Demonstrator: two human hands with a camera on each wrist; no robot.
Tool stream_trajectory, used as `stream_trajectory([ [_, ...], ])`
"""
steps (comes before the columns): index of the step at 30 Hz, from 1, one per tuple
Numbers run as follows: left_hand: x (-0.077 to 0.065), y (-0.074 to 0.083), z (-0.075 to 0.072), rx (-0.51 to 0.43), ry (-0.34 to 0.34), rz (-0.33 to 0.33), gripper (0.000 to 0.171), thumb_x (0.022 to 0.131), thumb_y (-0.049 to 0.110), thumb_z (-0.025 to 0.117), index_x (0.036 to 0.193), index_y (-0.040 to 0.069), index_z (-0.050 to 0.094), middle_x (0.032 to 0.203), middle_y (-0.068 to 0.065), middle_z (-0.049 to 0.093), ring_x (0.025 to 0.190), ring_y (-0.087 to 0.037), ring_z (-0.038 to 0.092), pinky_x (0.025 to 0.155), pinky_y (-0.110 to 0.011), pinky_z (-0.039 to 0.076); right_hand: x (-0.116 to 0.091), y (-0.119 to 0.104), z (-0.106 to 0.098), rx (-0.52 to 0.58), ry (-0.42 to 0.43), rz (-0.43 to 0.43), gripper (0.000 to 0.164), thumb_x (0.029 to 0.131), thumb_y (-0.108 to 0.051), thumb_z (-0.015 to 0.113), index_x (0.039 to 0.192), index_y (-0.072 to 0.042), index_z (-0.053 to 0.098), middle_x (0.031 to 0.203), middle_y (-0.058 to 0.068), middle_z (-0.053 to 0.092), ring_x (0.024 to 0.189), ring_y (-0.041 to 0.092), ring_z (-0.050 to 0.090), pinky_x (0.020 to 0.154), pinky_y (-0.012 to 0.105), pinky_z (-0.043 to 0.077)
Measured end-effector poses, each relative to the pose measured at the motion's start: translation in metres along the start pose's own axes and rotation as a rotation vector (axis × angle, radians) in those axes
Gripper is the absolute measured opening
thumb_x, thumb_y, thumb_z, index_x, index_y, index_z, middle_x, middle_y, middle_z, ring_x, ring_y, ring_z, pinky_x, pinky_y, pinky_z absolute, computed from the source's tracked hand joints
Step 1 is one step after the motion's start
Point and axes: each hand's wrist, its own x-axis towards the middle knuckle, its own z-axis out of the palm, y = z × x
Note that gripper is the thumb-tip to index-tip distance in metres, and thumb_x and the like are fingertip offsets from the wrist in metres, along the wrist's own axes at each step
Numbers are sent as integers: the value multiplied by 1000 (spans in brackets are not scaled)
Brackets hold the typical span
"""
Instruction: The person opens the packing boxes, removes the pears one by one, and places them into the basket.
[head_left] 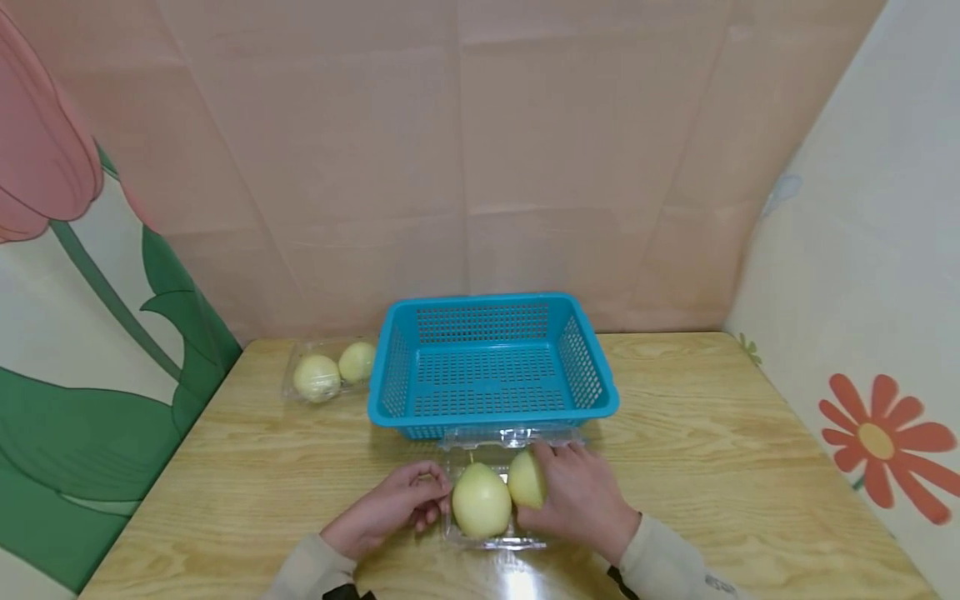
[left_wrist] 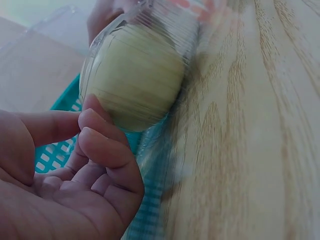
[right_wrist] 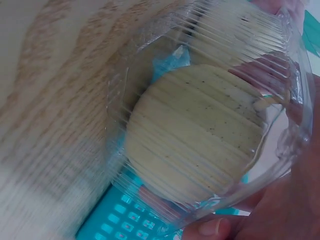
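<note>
Nearest are two pale sleeves [head_left: 311, 571], with dark bands showing near the wrists. The left hand [head_left: 393, 508] sits at the left side of a clear plastic clamshell [head_left: 498, 543], its grip pinching the thin edge between thumb and fingertips, as the left wrist view shows. The right hand [head_left: 581, 504] reaches in from the other side, its grip curled around the right-hand pear [head_left: 527, 481], which is inside the clamshell and partly hidden by the fingers. Beside it, within the same tray, the left-hand pear [head_left: 482, 502] rests with its stem pointing up and away. The right wrist view shows a speckled, stemmed pear through the ribbed plastic wall.

The clamshell lies on the wood-grain surface [head_left: 675, 433], with a clear flap [head_left: 517, 435] along its far side. Just beyond stands a blue perforated plastic basket [head_left: 487, 419], its inside bare. Left of the basket and close to it, a second clamshell [head_left: 330, 346] contains two more pears [head_left: 317, 379].

Behind the surface hangs a creased pinkish-beige backdrop [head_left: 465, 167], flanked by a tulip print [head_left: 41, 142] on the left and a red flower print [head_left: 875, 442] on the right.
</note>
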Motion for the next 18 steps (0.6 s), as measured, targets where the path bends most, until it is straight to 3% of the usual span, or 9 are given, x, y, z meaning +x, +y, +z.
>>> stream_trajectory([
  [12,2,-6,-4,6,-2,17,17,98,19,61,102,3,56,82,-2,64,65,-10,51,53,-18,43,-6,4,-7,19,55,-75,73,57,-52,78,115,-11,64,85,0,63,79,16,58,59,28,46],
  [18,-1,-5,-6,17,-3,17,16,98,18,60,102,2,56,83,-3,65,65,-10,52,54,-19,44,-10,4,-17,52,51,-93,70,58,-52,80,114,-15,64,85,-3,61,76,11,54,53,23,39],
])
